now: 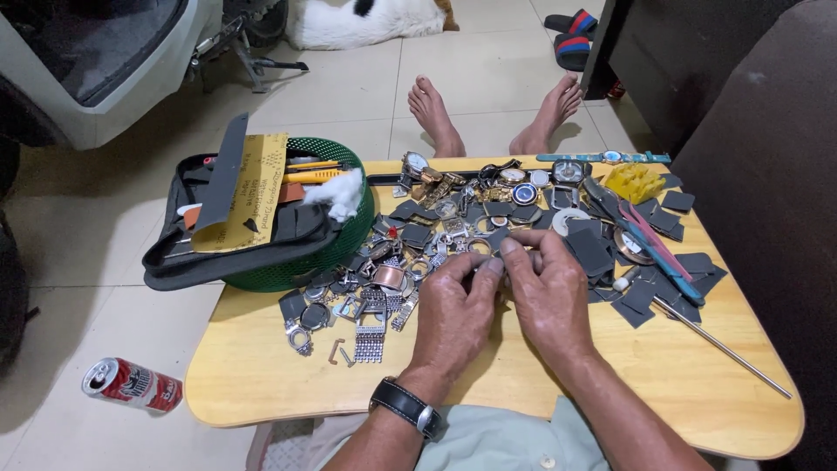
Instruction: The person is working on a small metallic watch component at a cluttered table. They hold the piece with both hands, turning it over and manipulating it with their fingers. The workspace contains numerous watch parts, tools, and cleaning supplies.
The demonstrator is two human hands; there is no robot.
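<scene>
Pale floor tiles surround a low wooden bench [261, 366] strewn with watch parts. Both hands meet near the bench centre: the left hand [453, 310], a black-strapped watch [406, 406] on its wrist, and the right hand [547, 292] have their fingertips drawn together on a small part [504, 262] that is almost wholly hidden between them; its kind cannot be told. Each hand thus appears to pinch that part, just above the bench top and at the near edge of the parts heap [436, 240]. Judged by its size and by the neighbouring pieces, the part is probably light, stiff metal, smooth and easy to drop, best gripped by its edges with the fingertips. Left of the hands lie metal bracelet links [370, 336] and watch cases [316, 316]; behind them, dark pads [591, 251] and whole watches [417, 166]. At right rest pink tweezers [652, 240], a blue-handled tool [667, 275], a yellow block [635, 181] and a thin steel rod [724, 347]. A green basket [301, 266] at the left bench edge holds a black pouch [235, 249], a yellow sheet [253, 187] and white cotton [342, 194]. On the floor: a red can [132, 385], the person's bare feet [434, 113], and sandals [574, 37].
</scene>
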